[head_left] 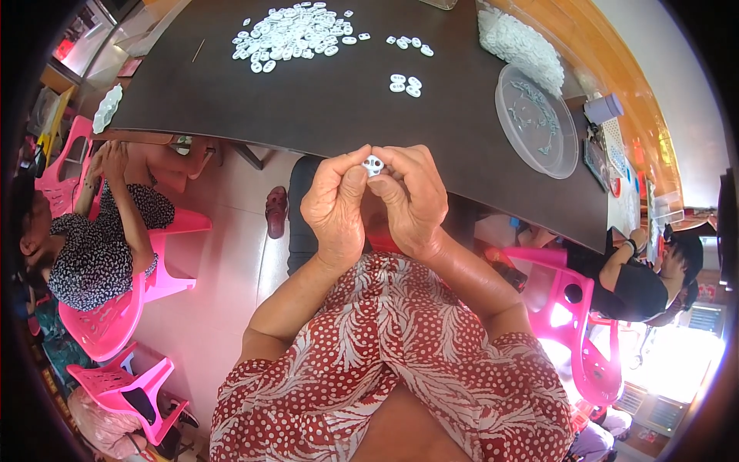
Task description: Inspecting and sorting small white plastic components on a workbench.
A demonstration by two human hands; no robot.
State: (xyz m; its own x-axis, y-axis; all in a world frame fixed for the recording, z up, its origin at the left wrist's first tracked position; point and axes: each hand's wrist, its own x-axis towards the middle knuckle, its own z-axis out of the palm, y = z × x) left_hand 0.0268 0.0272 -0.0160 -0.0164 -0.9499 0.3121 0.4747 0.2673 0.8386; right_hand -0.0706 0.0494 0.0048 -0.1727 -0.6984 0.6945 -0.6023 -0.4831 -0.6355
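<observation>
Between the fingertips of both my hands, just off the near edge of the dark table point(339, 108), is a small white plastic piece with dark holes point(373, 164). My left hand point(335, 202) pinches it from the left with thumb and forefinger. From the other side, my right hand point(413, 199) closes on the same piece. Beyond my hands lie a small cluster of white two-holed pieces point(406, 85) and a loose row of similar ones point(409, 44). A large heap of these white pieces point(292, 35) covers the far left of the table.
At the right, a round clear tub point(502, 115) holds small grey-green parts, beside a heap of white pieces in clear plastic point(523, 46). A purple cup point(603, 108) stands farther right. People sit at left and right near pink chairs point(550, 308). A thin stick point(198, 50) lies at far left.
</observation>
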